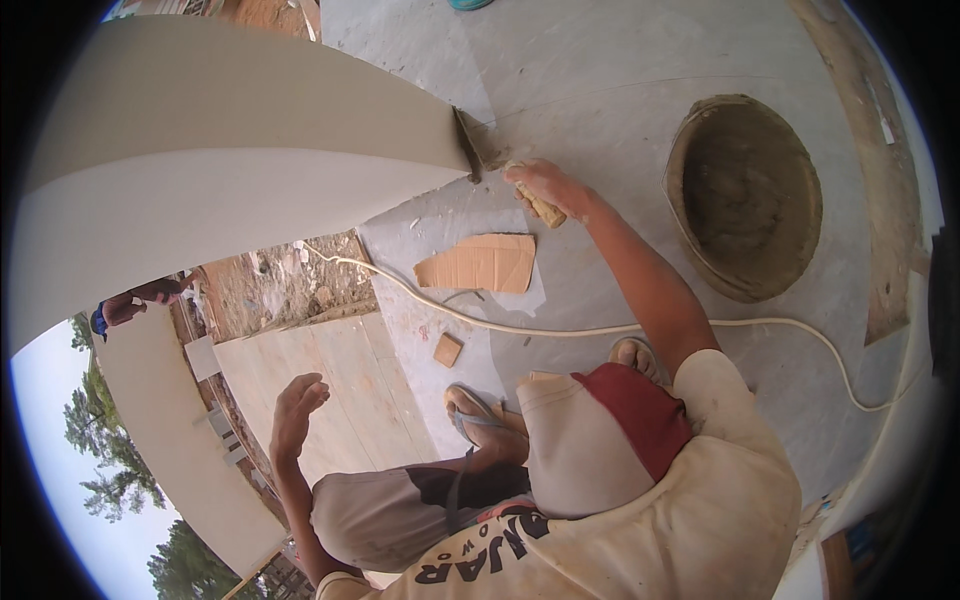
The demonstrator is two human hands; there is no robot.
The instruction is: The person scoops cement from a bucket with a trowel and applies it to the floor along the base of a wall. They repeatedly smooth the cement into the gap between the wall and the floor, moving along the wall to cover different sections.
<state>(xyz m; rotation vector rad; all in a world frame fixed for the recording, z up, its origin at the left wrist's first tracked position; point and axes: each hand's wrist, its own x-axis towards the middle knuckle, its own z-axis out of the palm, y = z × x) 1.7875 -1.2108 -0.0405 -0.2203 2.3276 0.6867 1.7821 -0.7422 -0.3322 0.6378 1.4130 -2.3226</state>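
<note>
My right hand [550,190] is closed around the pale wooden handle of a trowel [547,212]. The tool points at the foot of a smooth light-coloured column [300,170]; its blade is hard to make out beside the grey floor. Dark wet mortar [466,145] lines the column's base edge, just beyond my fingers. To the right of that arm stands a round bucket [672,170] holding grey-brown mortar [745,190]. Over at the left, my left hand [298,402] is raised in the air, its fingers loosely bent, with nothing visible in it.
A pale hose [560,329] runs across the floor under my right arm. Torn cardboard [480,264] and a small brown square piece [447,349] lie before my feet. Rubble [290,280] borders the slab. Another person [135,303] is at the far left; a wooden plank [885,200] lies right.
</note>
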